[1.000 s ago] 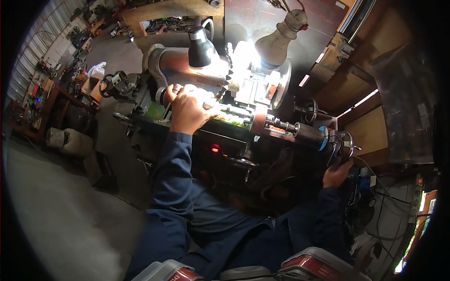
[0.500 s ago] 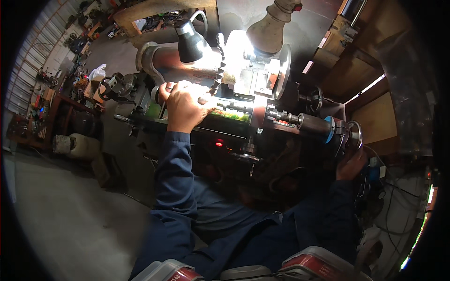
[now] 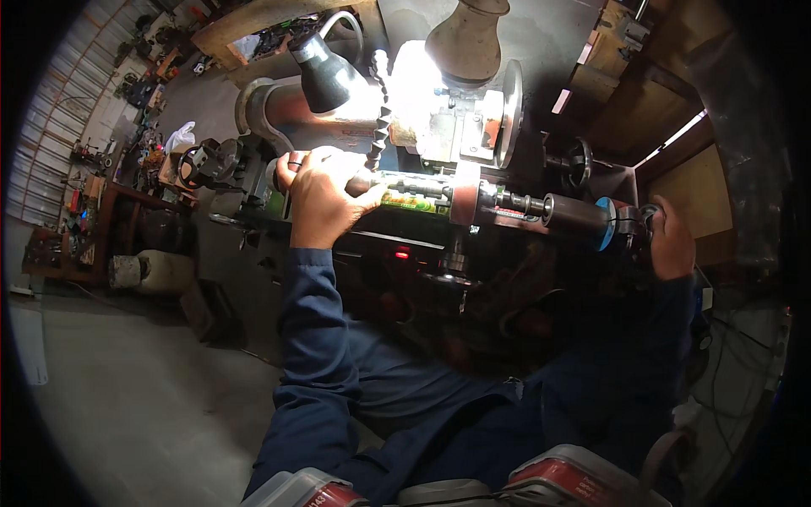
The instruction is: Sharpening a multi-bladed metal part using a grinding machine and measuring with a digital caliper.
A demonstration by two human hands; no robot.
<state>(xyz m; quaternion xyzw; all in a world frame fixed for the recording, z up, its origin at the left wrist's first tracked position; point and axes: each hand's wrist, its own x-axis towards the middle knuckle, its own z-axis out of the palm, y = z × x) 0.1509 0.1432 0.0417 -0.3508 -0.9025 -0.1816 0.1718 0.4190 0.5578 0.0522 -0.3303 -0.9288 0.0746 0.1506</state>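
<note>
A stepped metal shaft point(image 3: 416, 183) with raised lobes lies sideways across a workshop grinding machine, brightly lit. My left hand point(image 3: 325, 203) is closed round its left end, the fingers over the top and the thumb along the near side. A reddish-brown band point(image 3: 465, 193) crosses the shaft near its middle. Farther right stands a dark cylindrical tailstock point(image 3: 579, 218) with a blue ring point(image 3: 606, 224). My right hand point(image 3: 673, 241) is closed on the handwheel point(image 3: 649, 211) at the tailstock's right end, hiding most of the wheel.
Behind the shaft are a large grinding disc point(image 3: 510, 114), a black lamp point(image 3: 325, 80) and a segmented hose point(image 3: 382, 127). A crank wheel point(image 3: 448, 277) juts toward me at the front. Another handwheel point(image 3: 198, 165) is at the left. A gas cylinder point(image 3: 152, 272) lies on the left floor.
My right hand has moved up and right, from the handwheel's lower edge to its outer side. The left hand stays on the shaft's end. The whole view has shifted slightly.
</note>
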